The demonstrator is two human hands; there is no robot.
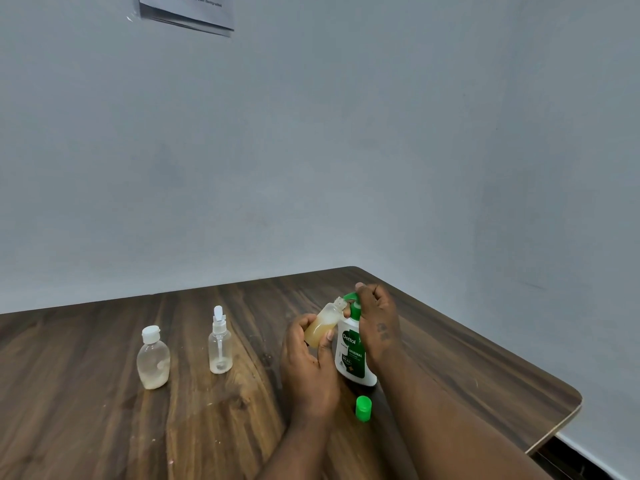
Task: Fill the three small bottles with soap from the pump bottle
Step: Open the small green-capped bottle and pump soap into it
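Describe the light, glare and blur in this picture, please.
Head view: soft, even light, no hard glare; faint shadows on the table; the paper on the wall is too blurred to read; the pump bottle label reads clearly.

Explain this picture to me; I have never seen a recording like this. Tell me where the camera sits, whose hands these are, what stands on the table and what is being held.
There is one picture, taken by a wide-angle camera worn on a person's head, looking forward and down. No machine is involved: these are the person's own bare hands. The left hand holds a small bottle, tilted, uncapped and partly filled with amber soap, its neck up at the spout of the pump bottle. The right hand curls over that pump's green head. On the wooden table a green cap sits near the pump bottle. Farther left stand a flip-cap bottle and a spray bottle, both capped and nearly empty.
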